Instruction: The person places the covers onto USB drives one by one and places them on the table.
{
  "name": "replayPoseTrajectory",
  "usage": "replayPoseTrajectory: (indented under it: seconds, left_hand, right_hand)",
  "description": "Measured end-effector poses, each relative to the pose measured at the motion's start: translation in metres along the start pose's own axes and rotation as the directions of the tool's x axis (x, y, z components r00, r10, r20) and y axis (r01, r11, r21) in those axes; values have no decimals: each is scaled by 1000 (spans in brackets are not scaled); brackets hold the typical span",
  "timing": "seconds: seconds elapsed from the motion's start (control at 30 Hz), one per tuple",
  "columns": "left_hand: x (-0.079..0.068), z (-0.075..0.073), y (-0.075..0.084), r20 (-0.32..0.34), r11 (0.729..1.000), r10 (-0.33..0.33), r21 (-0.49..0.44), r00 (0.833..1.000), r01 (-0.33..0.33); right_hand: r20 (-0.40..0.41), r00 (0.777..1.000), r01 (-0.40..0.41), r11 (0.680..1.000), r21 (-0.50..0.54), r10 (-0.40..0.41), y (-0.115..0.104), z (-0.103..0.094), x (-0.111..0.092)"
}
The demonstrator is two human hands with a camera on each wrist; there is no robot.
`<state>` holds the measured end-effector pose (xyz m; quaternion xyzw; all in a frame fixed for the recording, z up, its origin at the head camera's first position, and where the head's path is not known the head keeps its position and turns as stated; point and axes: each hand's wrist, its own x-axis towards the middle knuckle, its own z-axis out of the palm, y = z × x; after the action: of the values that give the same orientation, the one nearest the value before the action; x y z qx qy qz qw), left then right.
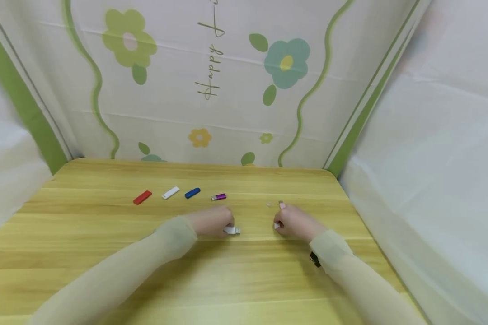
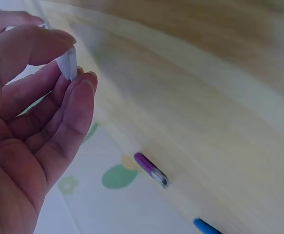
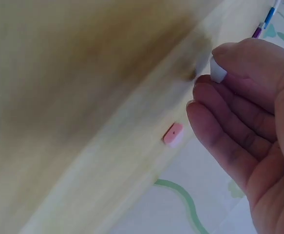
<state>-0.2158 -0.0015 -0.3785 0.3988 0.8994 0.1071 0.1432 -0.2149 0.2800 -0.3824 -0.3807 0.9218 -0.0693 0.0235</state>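
White pieces [image 1: 230, 230], two, are pinched, one by the left hand's [image 1: 211, 221] fingers [image 2: 77, 105], one by the right hand's [image 1: 296, 222].

Worktop [image 1: 248, 280]: yellow-brown wood grain, rounded far corners. Backdrop [image 1: 236, 108]: pale fabric, printed flowers and vines, sideways lettering "Happy". Side hangings [image 1: 439, 171]: white, creased.

Camera set, three views: one head-worn and wide, two wrist-worn and close.
Head: from above the near side, facing forward and down across the table [image 1: 211, 289] to the printed curtain [image 1: 244, 104]. Left wrist: palm side of the left hand [image 1: 211, 221], very near, table slanted in frame. Right wrist: palm side of the right hand [image 1: 298, 222], likewise near, table on a diagonal. Shared: purple stick [image 1: 220, 197], all three views; pink piece [image 3: 173, 134], head and right wrist.
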Motion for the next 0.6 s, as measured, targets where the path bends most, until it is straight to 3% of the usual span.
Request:
replayPoseTrajectory:
  seconds: [0.23, 0.4, 0.5, 0.6]
  left_hand:
    - [-38, 2, -12, -37, 999, 0, -33, 999, -1]
    - [-73, -4, -21, -98, 998, 36, -38, 995, -39]
    - [-92, -9, -22, -180, 995, 105, 16, 978, -104]
    - [-107, -13, -18, -276, 983, 178, 91, 945, -159]
  right_hand:
    - [-79, 996, -26, 996, 90, 33, -15, 1, -8]
    - [-201, 978, 72, 995, 66, -58, -29, -1, -15]
    - [-268, 954, 144, 989, 24, -132, -38, -3, -19]
    - [-338, 919, 211, 978, -9, -201, -48, -6, -21]
